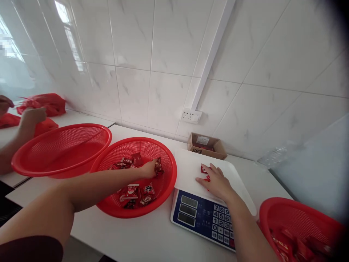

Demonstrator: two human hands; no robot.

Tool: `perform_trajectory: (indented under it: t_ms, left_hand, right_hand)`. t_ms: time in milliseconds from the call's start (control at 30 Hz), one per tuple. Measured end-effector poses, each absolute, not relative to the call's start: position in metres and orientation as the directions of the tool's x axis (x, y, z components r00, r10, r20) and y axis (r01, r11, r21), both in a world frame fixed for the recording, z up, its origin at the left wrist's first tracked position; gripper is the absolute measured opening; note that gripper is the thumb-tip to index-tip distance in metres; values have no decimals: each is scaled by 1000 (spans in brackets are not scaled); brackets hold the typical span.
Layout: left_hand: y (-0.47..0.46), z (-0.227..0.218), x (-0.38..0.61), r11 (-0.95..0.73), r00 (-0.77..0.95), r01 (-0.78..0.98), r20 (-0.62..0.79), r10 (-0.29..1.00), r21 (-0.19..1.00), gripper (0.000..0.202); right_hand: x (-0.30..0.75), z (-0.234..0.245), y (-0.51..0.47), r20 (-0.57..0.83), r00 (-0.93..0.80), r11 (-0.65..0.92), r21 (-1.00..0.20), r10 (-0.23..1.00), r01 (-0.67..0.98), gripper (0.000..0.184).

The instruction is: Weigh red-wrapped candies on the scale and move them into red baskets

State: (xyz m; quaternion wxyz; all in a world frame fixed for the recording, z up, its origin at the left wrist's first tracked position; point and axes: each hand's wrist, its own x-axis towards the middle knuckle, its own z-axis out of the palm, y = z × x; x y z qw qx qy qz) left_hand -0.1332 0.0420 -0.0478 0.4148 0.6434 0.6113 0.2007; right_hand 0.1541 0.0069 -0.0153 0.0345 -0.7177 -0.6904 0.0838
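My left hand (149,169) reaches into the middle red basket (166,189) and pinches a red wrapped candy (158,166). Several more red candy packets (136,193) lie in that basket. My right hand (215,181) lies on the white pan of a digital scale (240,182), fingers spread over red candies (204,169) resting there. The scale's blue keypad and displays (207,216) face me.
An empty-looking red basket (62,149) overlaps the middle one on the left. A third red basket (300,225) with candies sits at the lower right. A small cardboard box (207,145) stands by the tiled wall. Another person's hands (29,118) handle red bags (46,103) far left.
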Motion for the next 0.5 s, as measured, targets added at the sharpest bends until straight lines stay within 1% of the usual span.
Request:
perform_trajectory:
  t_ms: [33, 133, 167, 233, 300, 500]
  left_hand:
    - [43, -48, -135, 53, 187, 657, -231, 955, 752, 41]
    - [45, -50, -138, -38, 221, 734, -185, 957, 678, 72]
    - [45, -51, -139, -59, 227, 751, -174, 958, 657, 79]
    - [46, -52, -141, -85, 232, 779, -159, 960, 621, 83]
    - [47, -53, -143, -99, 235, 796, -154, 960, 597, 86]
    - [50, -53, -149, -120, 267, 795, -165, 949, 595, 95]
  right_hand:
    - [153, -17, 8, -55, 22, -31, -167, 998, 986, 62]
    - [151, -17, 11, 22, -24, 27, -170, 999, 985, 47]
    - [150, -17, 12, 48, -35, 42, -173, 998, 984, 41]
    - [151, -15, 14, 90, -32, 49, -183, 995, 982, 32]
    - [151, -15, 17, 111, -13, 35, -199, 994, 979, 27]
    - [155, -18, 20, 160, 71, -29, -254, 985, 967, 23]
